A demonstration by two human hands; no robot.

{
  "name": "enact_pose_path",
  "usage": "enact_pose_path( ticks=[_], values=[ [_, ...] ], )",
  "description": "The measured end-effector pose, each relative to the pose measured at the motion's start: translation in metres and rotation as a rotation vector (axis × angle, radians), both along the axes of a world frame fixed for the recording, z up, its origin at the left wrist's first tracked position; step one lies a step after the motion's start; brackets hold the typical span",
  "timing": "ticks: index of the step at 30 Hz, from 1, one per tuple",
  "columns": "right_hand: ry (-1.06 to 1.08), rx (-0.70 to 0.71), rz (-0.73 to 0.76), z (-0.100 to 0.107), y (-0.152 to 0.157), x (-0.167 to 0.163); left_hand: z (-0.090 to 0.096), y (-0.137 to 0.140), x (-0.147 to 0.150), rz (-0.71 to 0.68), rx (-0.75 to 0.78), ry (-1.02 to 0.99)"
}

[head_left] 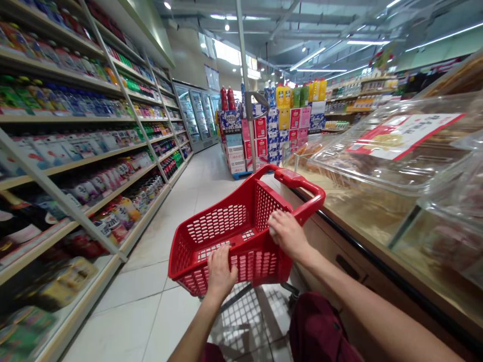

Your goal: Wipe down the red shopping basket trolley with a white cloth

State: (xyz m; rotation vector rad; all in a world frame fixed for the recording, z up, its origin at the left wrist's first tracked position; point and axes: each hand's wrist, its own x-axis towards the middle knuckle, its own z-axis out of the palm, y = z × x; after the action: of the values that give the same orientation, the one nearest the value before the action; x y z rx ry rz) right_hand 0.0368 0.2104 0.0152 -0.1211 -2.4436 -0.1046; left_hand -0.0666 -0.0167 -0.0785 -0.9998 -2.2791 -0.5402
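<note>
Fingers on red cart; label blurred

Cart between left-hand shelves and right-hand counter.

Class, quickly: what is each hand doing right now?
Left hand: closed over the near side of the red shopping cart.
Right hand: closed on the same side of the cart, nearer its handle.

Cart at 6 o'clk gleams glossy plas., boxes at 3 shiny clr plas., tiles at 7 smooth!
</note>
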Motion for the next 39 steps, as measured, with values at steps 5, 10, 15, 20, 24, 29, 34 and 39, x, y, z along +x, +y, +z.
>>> enact_pose_path(
  ticks=[5, 10, 15, 20, 24, 29, 34, 39],
  values=[
    [0.021, -0.049, -0.038, 0.021, 0.042, 0.013, 0.0, -0.001, 0.0, -0.015, -0.011, -0.014],
    [0.123, -0.079, -0.217, 0.031, 0.064, 0.017, -0.001, 0.001, 0.001, 0.001, -0.008, -0.028],
    [-0.008, 0.059, 0.039, 0.013, 0.038, 0.011, -0.001, -0.001, 0.001, -0.006, -0.038, -0.028],
    [0.183, -0.069, -0.336, 0.026, 0.075, 0.02, -0.001, -0.001, 0.005, 0.0, -0.042, -0.02],
    [0.1, 0.07, -0.089, 0.007, 0.048, 0.015, -0.001, -0.001, 0.005, 0.002, -0.051, 0.011],
    [0.154, -0.018, -0.191, 0.012, 0.068, 0.024, -0.002, -0.003, 0.004, -0.02, -0.065, 0.028],
    [0.295, -0.041, -0.282, 0.048, 0.107, 0.028, -0.001, -0.001, 0.006, 0.007, -0.07, 0.021],
    [0.249, 0.064, -0.235, 0.042, 0.094, 0.025, -0.002, 0.0, 0.004, 0.0, -0.055, -0.009]
  ],
)
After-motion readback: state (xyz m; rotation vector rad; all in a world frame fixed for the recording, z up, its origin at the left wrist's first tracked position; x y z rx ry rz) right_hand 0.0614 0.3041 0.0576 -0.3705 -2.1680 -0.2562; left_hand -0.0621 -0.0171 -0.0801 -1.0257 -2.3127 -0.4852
